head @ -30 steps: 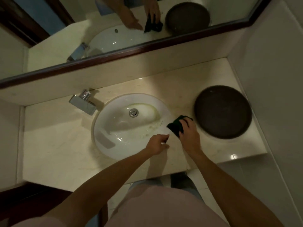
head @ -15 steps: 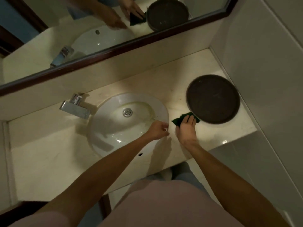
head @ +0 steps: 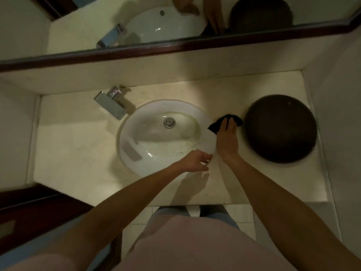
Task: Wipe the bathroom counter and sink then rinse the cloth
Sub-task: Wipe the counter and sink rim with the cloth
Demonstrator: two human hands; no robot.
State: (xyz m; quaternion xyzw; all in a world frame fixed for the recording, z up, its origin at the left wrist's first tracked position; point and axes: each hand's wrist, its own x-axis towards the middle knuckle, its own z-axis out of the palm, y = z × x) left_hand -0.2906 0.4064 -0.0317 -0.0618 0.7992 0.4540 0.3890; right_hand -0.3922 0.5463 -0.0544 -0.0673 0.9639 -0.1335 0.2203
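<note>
Flat-fingered right hand presses cloth onto counter.

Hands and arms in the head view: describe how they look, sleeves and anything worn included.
Both arms are bare from the bottom of the frame to the wrist; no sleeves show. The left hand and right hand are ungloved. No watch, bracelet or ring can be made out, though the light is dim. A pale pink top covers the torso below the arms.

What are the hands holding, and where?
The right hand presses flat on the dark cloth, covering its middle. The left hand holds nothing.
</note>
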